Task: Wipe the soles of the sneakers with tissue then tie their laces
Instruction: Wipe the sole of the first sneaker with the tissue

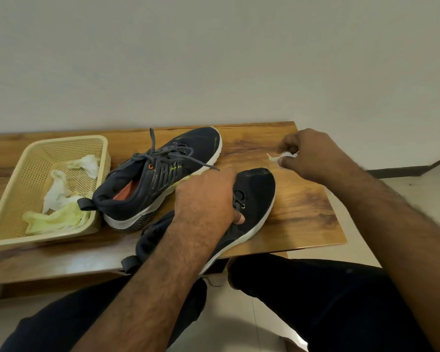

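- The left hand [208, 196] lay on top of the near sneaker [254, 199], fingers curled down over its laced middle and the thumb tip showing at the shoe's right side; it gripped the shoe.
- That near sneaker stood sole-down at the front edge of the wooden counter [297, 204], toe pointing away toward the right, heel hanging slightly past the edge above the person's lap.
- The right hand [305, 156] was held above the counter, just beyond and to the right of the near sneaker's toe, pinching a small scrap of white tissue [277, 157] between thumb and fingertips.
- The far sneaker [163, 174] stood just beside the near one, on its left and further back, its loose grey laces [163, 153] untied and trailing; one lace end ran toward the left hand.
- A cream plastic basket [15, 199] sat left of the far sneaker, touching or nearly touching its heel, and held crumpled used tissues [59, 191], some white, some yellowish.
- The left hand and forearm hid the near sneaker's laces and opening, so their state could not be told.
- Both soles faced down and were out of sight, apart from the white rims.
- The right hand was slightly blurred, so the exact finger positions on the tissue were hard to make out.
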